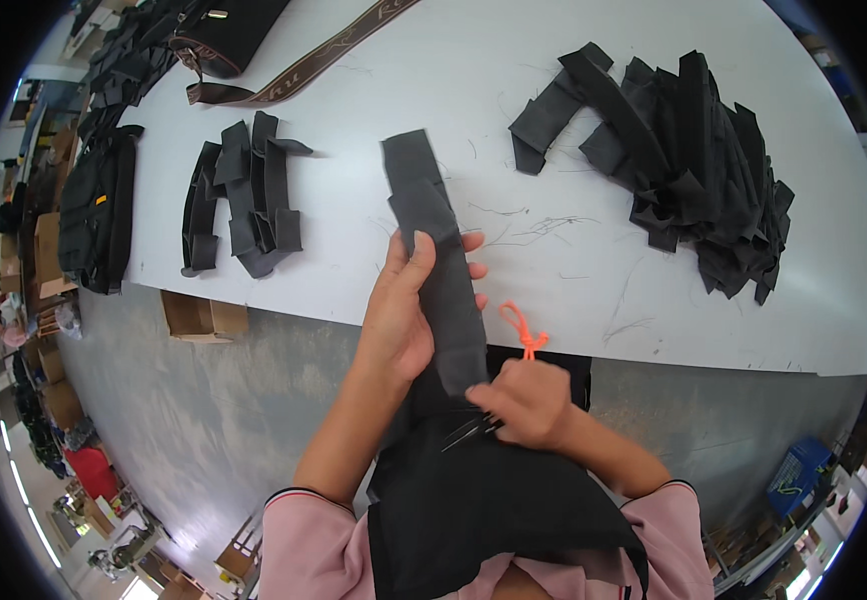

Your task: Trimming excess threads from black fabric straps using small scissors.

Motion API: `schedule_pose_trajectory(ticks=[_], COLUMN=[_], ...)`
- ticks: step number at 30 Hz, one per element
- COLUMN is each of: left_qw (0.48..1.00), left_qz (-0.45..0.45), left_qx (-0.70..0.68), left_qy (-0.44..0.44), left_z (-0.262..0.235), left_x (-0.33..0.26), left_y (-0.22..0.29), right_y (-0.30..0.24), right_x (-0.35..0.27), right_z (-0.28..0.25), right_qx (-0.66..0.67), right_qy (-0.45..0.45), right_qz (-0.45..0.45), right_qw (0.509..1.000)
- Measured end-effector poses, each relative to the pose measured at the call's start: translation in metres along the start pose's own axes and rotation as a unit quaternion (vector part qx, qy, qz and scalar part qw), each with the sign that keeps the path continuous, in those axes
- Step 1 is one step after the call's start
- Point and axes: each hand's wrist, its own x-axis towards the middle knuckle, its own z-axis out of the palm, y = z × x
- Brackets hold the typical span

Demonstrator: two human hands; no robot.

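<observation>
A folded dark grey fabric strip is held over the table's near edge, its far end tilted slightly left. My left hand grips it around the middle, thumb on top and fingertips showing past its right side. At the strip's near end, my right hand is closed, with thumb and finger at the fabric's edge. Also in this hand is a pair of thread snips, blades pointing left toward me and handles hidden in the palm. An orange cord loop sticks out above the knuckles.
The white table bears a few grey strips at left and a large heap of strips at right. Loose threads lie between. Farther back are a black bag and its brown strap. An open cardboard box sits below the edge.
</observation>
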Motion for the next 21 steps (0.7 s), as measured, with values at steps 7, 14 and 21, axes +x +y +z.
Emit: schedule_pose_trajectory(ticks=[7,14,21], left_qw=[0.991,0.993,0.994], left_qz=[0.077,0.073,0.072], left_qx=[0.095,0.074,0.073], left_qy=[0.05,0.05,0.045], left_z=[0.006,0.004,0.008], left_x=[0.0,-0.005,-0.005], left_y=[-0.008,-0.007,-0.008], right_y=[0.001,0.003,0.007], right_x=[0.0,0.006,0.011], right_z=[0.001,-0.018,-0.011], right_qx=[0.022,-0.076,-0.158], right_qy=[-0.106,0.012,-0.011], right_qz=[0.1,0.192,0.113], right_qw=[0.989,0.978,0.981])
